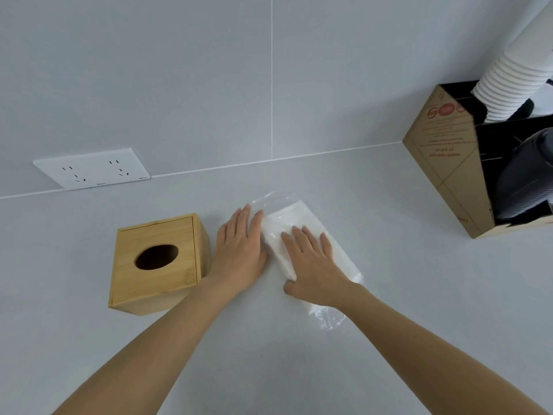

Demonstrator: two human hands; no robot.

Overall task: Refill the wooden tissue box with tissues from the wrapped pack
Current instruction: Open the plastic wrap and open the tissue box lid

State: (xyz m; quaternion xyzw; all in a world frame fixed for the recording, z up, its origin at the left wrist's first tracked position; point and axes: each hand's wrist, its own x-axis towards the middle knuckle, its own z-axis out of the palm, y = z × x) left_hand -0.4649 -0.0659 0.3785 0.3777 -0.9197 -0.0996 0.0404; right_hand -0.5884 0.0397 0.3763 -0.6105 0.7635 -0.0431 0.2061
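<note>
Wrapped pack (294, 218) lay center frame, right of the wooden tissue box (155, 259). Right hand (314, 262) flat on it, left hand (239, 253) flat beside, fingers together (nothing gripped). Likely light, squashy, slick film; best grabbed by long sides.

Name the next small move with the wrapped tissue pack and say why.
Probably pinch and tear open the clear plastic wrapper: the white tissue pack lies sealed under both flat hands, left hand and right hand, beside the square wooden tissue box.

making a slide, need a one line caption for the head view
Both hands, left and right, rest flat on the wrapped tissue pack beside the closed wooden tissue box.
</note>
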